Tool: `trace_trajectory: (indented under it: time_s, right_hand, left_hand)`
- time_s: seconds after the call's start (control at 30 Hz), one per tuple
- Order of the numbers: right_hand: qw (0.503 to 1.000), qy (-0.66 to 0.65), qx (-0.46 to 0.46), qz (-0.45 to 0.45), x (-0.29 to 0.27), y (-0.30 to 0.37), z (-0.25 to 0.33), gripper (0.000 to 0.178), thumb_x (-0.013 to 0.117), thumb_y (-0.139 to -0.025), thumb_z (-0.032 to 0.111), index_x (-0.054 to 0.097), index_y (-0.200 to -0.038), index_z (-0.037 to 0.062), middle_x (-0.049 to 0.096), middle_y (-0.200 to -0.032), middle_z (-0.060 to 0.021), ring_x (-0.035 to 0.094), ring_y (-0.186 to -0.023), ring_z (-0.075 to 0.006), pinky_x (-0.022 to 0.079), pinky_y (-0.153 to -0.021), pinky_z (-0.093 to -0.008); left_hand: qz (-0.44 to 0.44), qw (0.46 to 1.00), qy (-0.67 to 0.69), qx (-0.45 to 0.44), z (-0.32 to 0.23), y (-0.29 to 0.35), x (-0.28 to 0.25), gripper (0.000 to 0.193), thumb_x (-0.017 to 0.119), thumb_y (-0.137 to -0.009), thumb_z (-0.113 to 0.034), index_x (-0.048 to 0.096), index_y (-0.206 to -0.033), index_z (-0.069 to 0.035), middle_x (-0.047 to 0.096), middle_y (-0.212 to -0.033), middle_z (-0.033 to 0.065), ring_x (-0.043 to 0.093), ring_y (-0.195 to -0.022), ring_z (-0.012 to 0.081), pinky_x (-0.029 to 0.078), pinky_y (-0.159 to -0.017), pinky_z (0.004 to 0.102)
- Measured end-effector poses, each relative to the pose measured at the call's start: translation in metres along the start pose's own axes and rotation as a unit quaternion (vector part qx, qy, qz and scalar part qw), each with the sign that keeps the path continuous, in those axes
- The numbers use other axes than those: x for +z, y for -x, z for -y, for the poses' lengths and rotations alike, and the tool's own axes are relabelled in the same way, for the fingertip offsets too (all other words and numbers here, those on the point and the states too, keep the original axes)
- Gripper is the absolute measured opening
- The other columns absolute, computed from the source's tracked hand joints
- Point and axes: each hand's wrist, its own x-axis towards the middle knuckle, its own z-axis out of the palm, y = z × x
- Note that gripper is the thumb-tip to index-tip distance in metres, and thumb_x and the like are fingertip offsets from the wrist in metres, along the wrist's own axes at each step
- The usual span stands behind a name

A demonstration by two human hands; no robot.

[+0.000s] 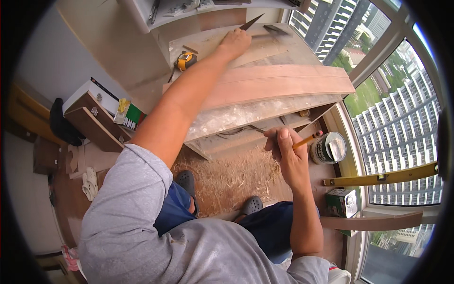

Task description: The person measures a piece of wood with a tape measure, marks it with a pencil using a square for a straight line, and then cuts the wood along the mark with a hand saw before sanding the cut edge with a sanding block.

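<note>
My left hand (pixel 235 43) reaches across to the far part of the workbench. Its fingers close on a dark, pointed blade (pixel 251 22), whose handle is hidden by the hand. Nearer to me, my right hand (pixel 293 158) is held up in front of the bench, fingers curled, with a yellow pencil (pixel 306 141) between thumb and fingers. A long, slightly curved wooden board (pixel 283 84) lies along the near side of the bench, below my left hand. Left of that forearm sits a yellow and black tape measure (pixel 185 60).
A dark tool (pixel 275 30) lies at the bench's back right. A can (pixel 328 147) stands right of my right hand, with a yellow spirit level (pixel 383 176) by the windows. Wood shavings (pixel 227 175) cover the floor. Drawer fronts (pixel 92 120) stand at left.
</note>
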Motion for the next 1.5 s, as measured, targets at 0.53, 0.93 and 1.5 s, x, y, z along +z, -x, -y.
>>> trace_trajectory:
  time_s: [0.53, 0.93, 1.5]
  right_hand:
    - [0.956, 0.115, -0.191, -0.190, -0.090, 0.006, 0.015, 0.043, 0.073, -0.101, 0.028, 0.064, -0.132, -0.0002, 0.067, -0.112, -0.0057, 0.061, -0.098, -0.0121, 0.047, -0.093, -0.0278]
    - [0.879, -0.020, -0.185, -0.439, -0.133, 0.005, -0.003, 0.019, 0.071, -0.102, 0.024, 0.070, -0.096, 0.0061, 0.061, -0.073, 0.0048, 0.036, -0.052, -0.0015, 0.023, -0.046, -0.0220]
    - [0.886, -0.076, -0.130, -0.438, -0.142, -0.003, -0.019, 0.019, 0.066, -0.105, 0.024, 0.063, -0.095, 0.0081, 0.056, -0.072, 0.0054, 0.036, -0.047, -0.0015, 0.027, -0.042, -0.0212]
  left_hand:
    - [0.070, 0.941, 0.231, 0.235, -0.014, 0.131, -0.252, 0.026, 0.051, -0.108, -0.031, 0.059, -0.103, -0.007, 0.062, -0.100, 0.0159, 0.061, -0.098, 0.0387, 0.050, -0.085, 0.0496]
    - [0.000, 0.956, 0.281, 0.086, -0.017, 0.126, -0.189, 0.075, 0.068, -0.092, -0.062, 0.059, -0.140, -0.005, 0.043, -0.151, 0.0291, 0.040, -0.143, 0.0434, 0.036, -0.118, 0.0484]
    - [0.186, 0.950, 0.222, -0.120, -0.051, 0.181, -0.122, 0.106, 0.072, -0.073, -0.076, 0.044, -0.160, -0.023, 0.026, -0.165, 0.0344, 0.019, -0.156, 0.0477, 0.012, -0.127, 0.0558]
